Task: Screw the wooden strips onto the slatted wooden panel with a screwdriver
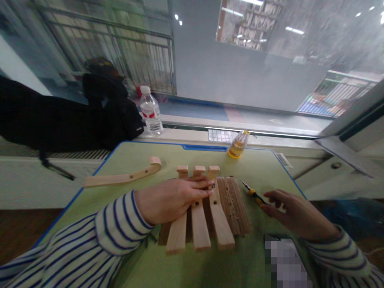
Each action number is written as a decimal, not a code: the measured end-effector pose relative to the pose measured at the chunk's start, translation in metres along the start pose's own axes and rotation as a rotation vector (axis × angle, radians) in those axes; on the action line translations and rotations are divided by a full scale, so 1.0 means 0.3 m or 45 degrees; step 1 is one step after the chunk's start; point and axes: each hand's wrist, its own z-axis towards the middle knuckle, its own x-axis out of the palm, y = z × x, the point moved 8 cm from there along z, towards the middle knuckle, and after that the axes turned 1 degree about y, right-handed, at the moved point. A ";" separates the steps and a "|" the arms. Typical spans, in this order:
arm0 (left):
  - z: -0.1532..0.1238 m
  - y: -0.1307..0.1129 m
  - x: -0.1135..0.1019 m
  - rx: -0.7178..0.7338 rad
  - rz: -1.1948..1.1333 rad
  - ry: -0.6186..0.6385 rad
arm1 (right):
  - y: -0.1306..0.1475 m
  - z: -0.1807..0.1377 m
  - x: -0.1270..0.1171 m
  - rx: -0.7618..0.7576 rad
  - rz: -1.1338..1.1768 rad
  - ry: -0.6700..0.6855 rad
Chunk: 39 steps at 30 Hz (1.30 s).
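Three pale wooden slats [200,224] with hooked far ends lie side by side on a darker wooden board [233,204] on the green table [144,264]. My left hand [171,200] lies flat across the slats, fingers stretched out and fingertips touching a small metal part [213,185]. My right hand [295,214] rests on the table to the right, its fingers curled at the handle end of a small yellow and black screwdriver [253,193]. One more hooked slat [123,176] lies apart at the left.
A yellow container of screwdriver bits [238,145] stands at the table's far edge. On the sill behind stand a plastic water bottle [151,111] and a black bag [99,116]. A blurred patch [285,260] covers something at the near right.
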 end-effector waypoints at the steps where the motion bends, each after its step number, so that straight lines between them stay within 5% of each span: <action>1: 0.003 0.004 0.004 0.003 -0.004 0.019 | 0.004 0.000 0.007 -0.013 -0.015 0.030; 13: 0.009 0.021 0.014 0.016 -0.020 0.013 | -0.010 0.009 0.030 0.047 -0.044 0.073; 23: 0.012 0.020 0.019 -0.008 -0.025 0.024 | -0.038 -0.008 -0.077 0.122 0.374 -0.335; 31: 0.015 0.019 0.014 -0.048 -0.048 0.057 | 0.084 -0.016 -0.221 -0.020 0.817 -0.488; 39: 0.010 0.020 0.012 -0.031 -0.073 0.053 | 0.282 0.067 -0.317 -0.243 0.632 -0.438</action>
